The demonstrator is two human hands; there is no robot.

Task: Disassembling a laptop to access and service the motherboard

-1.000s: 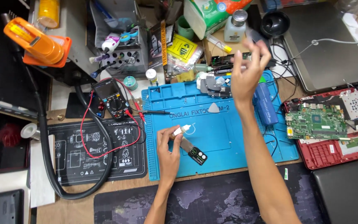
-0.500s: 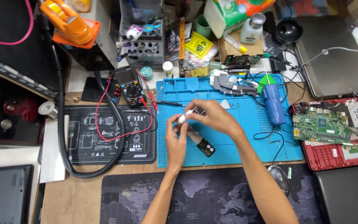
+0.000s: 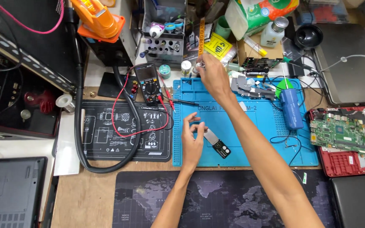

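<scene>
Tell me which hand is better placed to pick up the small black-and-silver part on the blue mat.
Left. The left hand rests beside the part, while the right hand is far off at the mat's back edge.

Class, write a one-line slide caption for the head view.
Left hand by a small metal part on a blue mat; right hand reaching toward the tool rack.

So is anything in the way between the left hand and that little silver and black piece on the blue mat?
Nothing visible is. The left hand rests on the blue mat, and its fingers reach the near end of the small silver and black part. The right hand is far off, up at the mat's back edge.
</scene>
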